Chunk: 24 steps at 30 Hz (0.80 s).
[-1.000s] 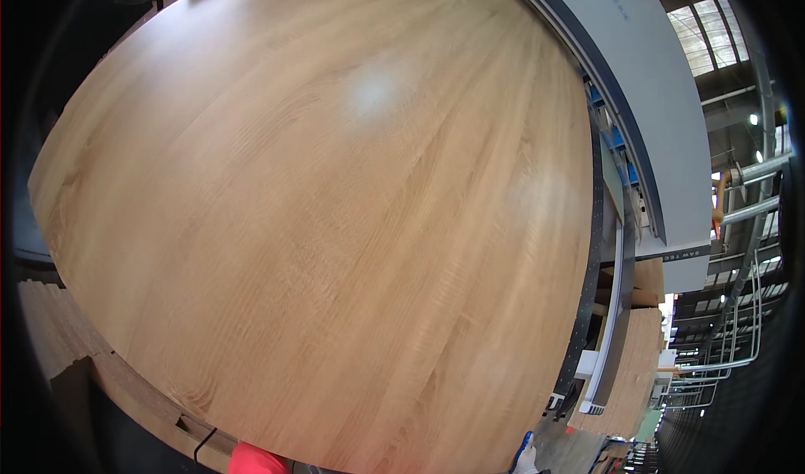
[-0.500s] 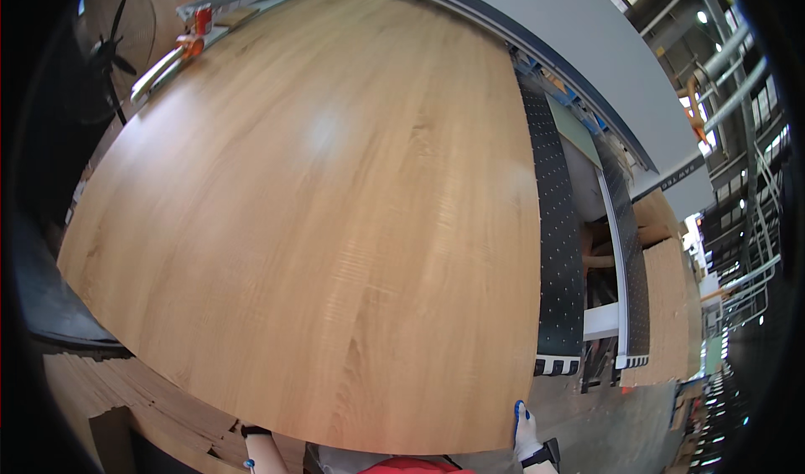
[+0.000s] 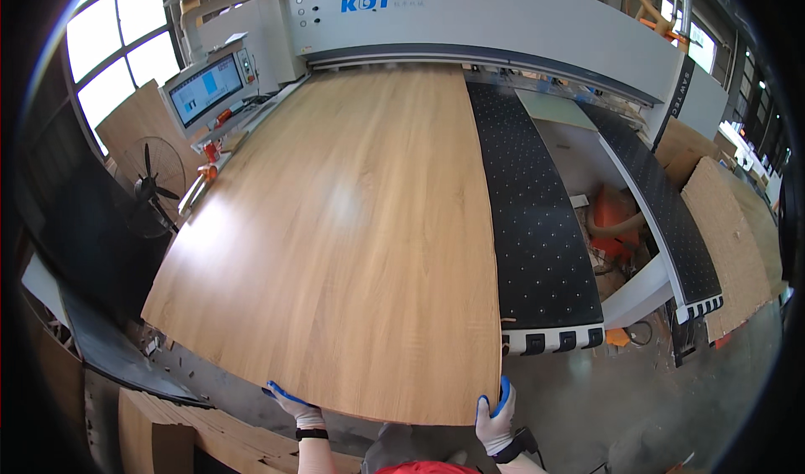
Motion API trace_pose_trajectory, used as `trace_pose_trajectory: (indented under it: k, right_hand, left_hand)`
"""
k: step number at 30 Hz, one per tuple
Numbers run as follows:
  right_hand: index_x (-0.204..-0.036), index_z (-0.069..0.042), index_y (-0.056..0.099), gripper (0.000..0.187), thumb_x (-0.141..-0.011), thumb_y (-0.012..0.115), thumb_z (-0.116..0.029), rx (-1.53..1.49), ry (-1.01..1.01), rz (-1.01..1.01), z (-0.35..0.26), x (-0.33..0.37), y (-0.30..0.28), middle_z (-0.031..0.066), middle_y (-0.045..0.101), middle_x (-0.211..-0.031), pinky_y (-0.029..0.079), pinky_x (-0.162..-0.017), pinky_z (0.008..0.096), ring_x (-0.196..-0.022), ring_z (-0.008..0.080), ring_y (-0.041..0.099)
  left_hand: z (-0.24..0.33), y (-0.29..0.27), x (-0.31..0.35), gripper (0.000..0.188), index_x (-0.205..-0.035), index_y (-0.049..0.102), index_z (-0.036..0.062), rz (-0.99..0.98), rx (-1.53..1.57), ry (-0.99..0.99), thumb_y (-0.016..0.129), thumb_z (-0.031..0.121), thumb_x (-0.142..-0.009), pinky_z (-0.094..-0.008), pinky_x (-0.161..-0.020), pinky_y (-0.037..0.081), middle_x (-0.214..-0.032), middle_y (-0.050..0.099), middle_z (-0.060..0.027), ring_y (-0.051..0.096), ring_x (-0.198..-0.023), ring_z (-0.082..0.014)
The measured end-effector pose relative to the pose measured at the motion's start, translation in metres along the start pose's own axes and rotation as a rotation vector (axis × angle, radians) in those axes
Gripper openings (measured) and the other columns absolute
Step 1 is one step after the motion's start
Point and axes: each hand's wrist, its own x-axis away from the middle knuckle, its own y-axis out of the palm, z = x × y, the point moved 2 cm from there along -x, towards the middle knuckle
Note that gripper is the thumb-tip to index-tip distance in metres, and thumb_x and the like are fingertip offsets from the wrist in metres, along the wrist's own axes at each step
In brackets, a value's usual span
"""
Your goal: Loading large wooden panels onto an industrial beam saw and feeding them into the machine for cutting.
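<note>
A large wood-grain panel [image 3: 335, 248] lies flat before me, its far end under the beam of a grey panel saw. My left hand [image 3: 295, 409], in a white glove with blue fingertips, grips the panel's near edge left of its middle. At the near right corner, my right hand [image 3: 496, 419] holds the panel's side edge, thumb and fingers around it. Its glove matches the left one. The fingers under the board are hidden.
Right of the panel run black dotted support tables [image 3: 537, 222] with a gap between them. The saw's beam [image 3: 503, 17] spans the back. A monitor [image 3: 205, 88] and a fan [image 3: 155, 176] stand at the left. Stacked boards [image 3: 226, 428] lie at lower left.
My view has tilted up and turned, bringing the saw and monitor into sight. The panel now reaches under the saw beam in view, and both gloved hands show more fully at its near edge.
</note>
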Motion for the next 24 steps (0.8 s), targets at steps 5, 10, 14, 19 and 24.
trace_pose_trajectory:
  k: [5, 10, 14, 19, 24]
  right_hand:
    - [-0.139, 0.009, 0.044, 0.056, -0.097, 0.057, -0.025, -0.065, -0.078, 0.194, -0.010, 0.012, -0.004, 0.0274, 0.047, -0.137, 0.039, -0.109, 0.0480, -0.126, 0.0411, 0.050]
    - [-0.130, 0.008, 0.055, 0.054, -0.100, 0.058, -0.036, 0.046, -0.063, 0.218, -0.026, 0.003, -0.009, 0.0259, 0.060, -0.129, 0.043, -0.105, 0.0493, -0.122, 0.0411, 0.055]
    - [-0.133, 0.008, 0.054, 0.057, -0.099, 0.058, -0.037, 0.089, 0.007, 0.146, -0.003, 0.016, 0.001, 0.0269, 0.055, -0.135, 0.041, -0.107, 0.0506, -0.126, 0.0408, 0.052]
    - [-0.135, 0.009, 0.047, 0.052, -0.097, 0.055, -0.027, 0.163, -0.049, 0.169, 0.004, -0.013, 0.019, 0.0262, 0.053, -0.131, 0.040, -0.106, 0.0482, -0.122, 0.0408, 0.052]
    - [-0.127, 0.005, 0.055, 0.045, -0.091, 0.063, -0.020, 0.017, -0.158, 0.319, 0.016, -0.128, 0.065, 0.0259, 0.058, -0.123, 0.045, -0.099, 0.0517, -0.112, 0.0442, 0.057]
  left_hand:
    - [0.008, 0.018, 0.024, 0.060, -0.149, 0.037, 0.0116, 0.064, -0.002, -0.085, 0.042, 0.051, -0.104, -0.0477, -0.111, 0.039, -0.150, 0.045, -0.0119, 0.047, -0.132, -0.0336]
    - [0.021, 0.018, 0.028, 0.063, -0.144, 0.043, 0.0047, 0.133, -0.194, -0.059, 0.040, 0.052, -0.103, -0.0470, -0.104, 0.047, -0.141, 0.054, -0.0145, 0.056, -0.124, -0.0327]
    - [0.020, 0.020, 0.032, 0.054, -0.136, 0.049, 0.0015, 0.106, -0.443, 0.054, 0.033, 0.045, -0.108, -0.0444, -0.103, 0.048, -0.137, 0.056, -0.0149, 0.056, -0.121, -0.0302]
    - [0.002, 0.041, 0.004, 0.051, -0.133, 0.052, 0.0010, 0.067, -0.587, 0.125, 0.032, 0.042, -0.109, -0.0440, -0.101, 0.048, -0.132, 0.058, -0.0142, 0.057, -0.118, -0.0295]
    - [-0.066, 0.083, -0.100, 0.050, -0.138, 0.048, 0.0012, -0.110, -0.724, 0.317, 0.037, 0.040, -0.108, -0.0422, -0.103, 0.047, -0.136, 0.057, -0.0140, 0.058, -0.115, -0.0297]
